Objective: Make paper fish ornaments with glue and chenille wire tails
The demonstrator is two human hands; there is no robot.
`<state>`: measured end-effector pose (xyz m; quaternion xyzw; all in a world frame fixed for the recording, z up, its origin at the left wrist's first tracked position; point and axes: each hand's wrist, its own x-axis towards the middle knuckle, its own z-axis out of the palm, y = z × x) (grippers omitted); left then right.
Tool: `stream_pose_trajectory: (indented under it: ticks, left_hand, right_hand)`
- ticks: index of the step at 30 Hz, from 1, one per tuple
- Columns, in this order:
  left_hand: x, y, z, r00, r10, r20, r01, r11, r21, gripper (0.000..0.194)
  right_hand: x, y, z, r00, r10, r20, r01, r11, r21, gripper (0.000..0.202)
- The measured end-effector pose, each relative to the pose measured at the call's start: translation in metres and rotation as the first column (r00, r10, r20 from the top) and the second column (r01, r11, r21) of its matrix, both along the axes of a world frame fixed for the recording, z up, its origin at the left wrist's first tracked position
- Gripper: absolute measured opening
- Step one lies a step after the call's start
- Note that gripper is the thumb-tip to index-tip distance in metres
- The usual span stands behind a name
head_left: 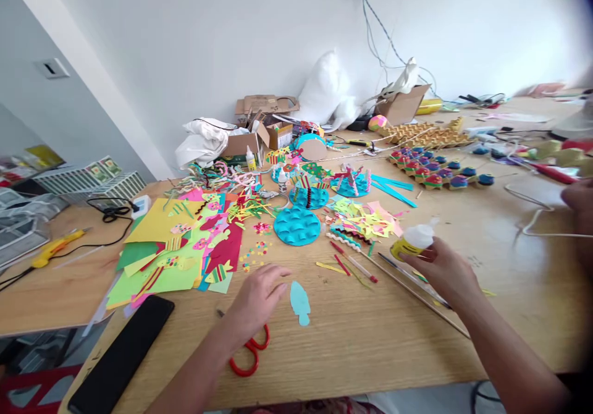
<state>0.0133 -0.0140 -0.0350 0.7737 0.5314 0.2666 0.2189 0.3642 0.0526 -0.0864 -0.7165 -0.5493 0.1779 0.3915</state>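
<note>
My right hand grips a glue bottle with a white top and a yellow label, tilted above the table. My left hand hovers just left of a light blue paper fish cutout; its fingers are loosely bent, thumb apart, with nothing visible in them. Partly under my left wrist lie red-handled scissors. Beyond the cutout sits a round blue disc with a scalloped pattern. A pencil, a thin wooden stick and narrow paper strips lie between the cutout and my right hand.
Coloured paper sheets with decorated fish cutouts cover the left side, above a black phone. Paper scraps and blue craft pieces fill the middle. Painted egg cartons stand back right. Another person's hand shows at the right edge.
</note>
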Motion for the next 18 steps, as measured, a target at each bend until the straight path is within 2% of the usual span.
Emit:
stream_pose_trajectory:
  ticks: [2, 8, 15, 18]
  left_hand:
    - [-0.01, -0.004, -0.006, 0.999, 0.015, -0.03, -0.015, 1.0, 0.02, 0.024]
    - [-0.026, -0.017, -0.019, 0.996, 0.056, -0.07, -0.052, 0.997, 0.064, 0.023]
    - [-0.052, -0.011, -0.015, 0.98, 0.157, -0.122, -0.131, 0.971, 0.199, 0.021]
    - [-0.07, -0.008, -0.01, 0.965, 0.225, -0.132, -0.19, 0.953, 0.237, 0.019]
  right_hand:
    - [0.003, 0.002, -0.004, 1.0, -0.011, 0.002, 0.011, 0.998, -0.06, 0.043]
    - [0.006, 0.004, -0.012, 0.997, -0.054, 0.059, 0.057, 0.997, -0.05, 0.037]
    - [0.01, 0.004, -0.008, 0.995, -0.001, 0.101, 0.014, 0.992, -0.122, 0.029]
    - [0.026, -0.012, -0.009, 0.989, -0.053, 0.141, 0.059, 0.997, -0.042, 0.023]
